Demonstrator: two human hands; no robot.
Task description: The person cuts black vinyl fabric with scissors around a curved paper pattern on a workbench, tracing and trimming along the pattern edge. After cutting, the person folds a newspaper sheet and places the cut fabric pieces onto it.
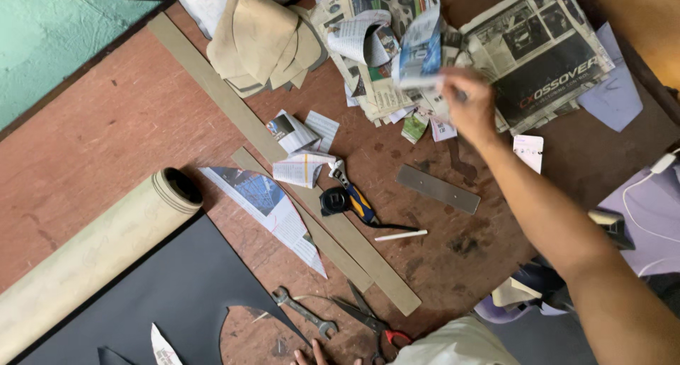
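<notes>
The right hand (pixel 469 106) reaches far across the worn brown table (pixel 106 138), its fingers pinched shut on a piece of newspaper (pixel 419 49) that stands lifted and blurred just above the heap of newspapers (pixel 524 53) at the far edge. The held piece sits at the fingertips, directly over the heap and well apart from the other hand. Only the fingertips of the left hand (pixel 309 354) show at the bottom edge, spread flat and pressed on the table, holding nothing; they lie just beside a metal wrench (pixel 304 312) and near a pair of scissors (pixel 368 319) with a red handle. Between the two hands lie a tape measure (pixel 331 200), a blue and yellow cutter (pixel 358 198), a white pencil-like stick (pixel 401 235), a flat metal ruler (pixel 438 189) and long cardboard strips (pixel 283 166) running diagonally. Folded newspaper scraps (pixel 301 168) rest on those strips. To the left lie a rolled sheet of beige paper (pixel 92 255) and a black sheet (pixel 163 294) with curved cut-outs.
</notes>
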